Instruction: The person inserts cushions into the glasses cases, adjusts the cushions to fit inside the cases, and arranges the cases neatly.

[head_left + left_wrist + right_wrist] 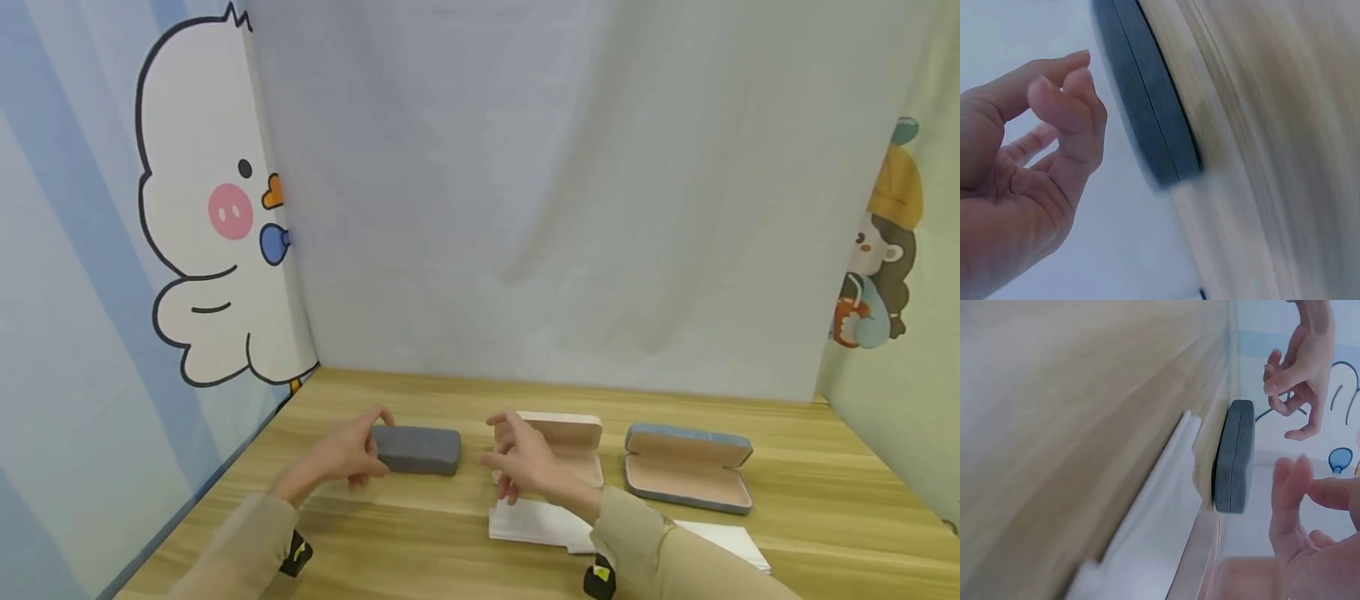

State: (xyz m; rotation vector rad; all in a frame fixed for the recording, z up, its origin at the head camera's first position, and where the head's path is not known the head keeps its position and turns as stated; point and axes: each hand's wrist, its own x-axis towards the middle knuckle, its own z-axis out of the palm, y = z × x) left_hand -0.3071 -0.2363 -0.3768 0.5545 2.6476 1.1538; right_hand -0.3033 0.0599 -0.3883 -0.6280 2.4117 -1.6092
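A closed dark grey glasses case lies on the wooden table. My left hand hovers at its left end, thumb and fingers bent loosely and holding nothing. In the left wrist view, a gap separates this hand from the case. To the right of the grey case, my right hand is raised in front of an open white glasses case, hiding part of it. Its fingers are also bent and hold nothing. The right wrist view shows the grey case between the hands and the table.
An open blue glasses case with a pinkish lining stands at the right. Folded white cloths lie in front of the white case, and more white cloth shows beyond the right sleeve. A pale curtain hangs behind the table.
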